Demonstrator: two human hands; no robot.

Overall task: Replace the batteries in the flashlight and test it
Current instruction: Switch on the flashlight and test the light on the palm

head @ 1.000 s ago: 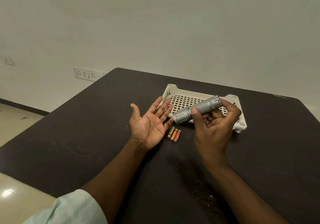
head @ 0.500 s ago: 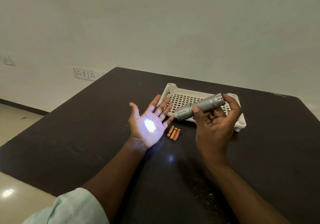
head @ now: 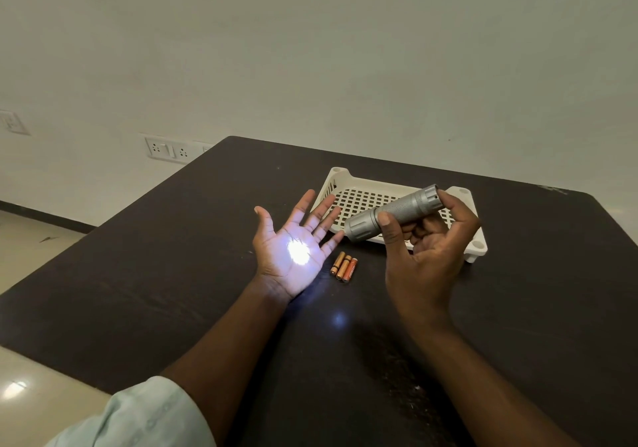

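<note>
- R hand (head: pixel 426 253) grips silver flashlight (head: pixel 395 212) above table, thumb on barrel, a finger at tail cap; head end points left, toward other palm.
- L hand (head: pixel 293 249) flat open, palm up, fingers spread, holding nothing; bright white light spot on palm centre.
- 3 orange batteries (head: pixel 344 268) lie side by side on dark table (head: pixel 138 274), just beside L hand, betw. both hands.
- White perforated tray (head: pixel 362 201) behind flashlight, nothing seen inside it.
- Faint light glint on tabletop nr wrists.
- Pale sleeve (head: pixel 138 415) at L forearm, bottom left.
</note>
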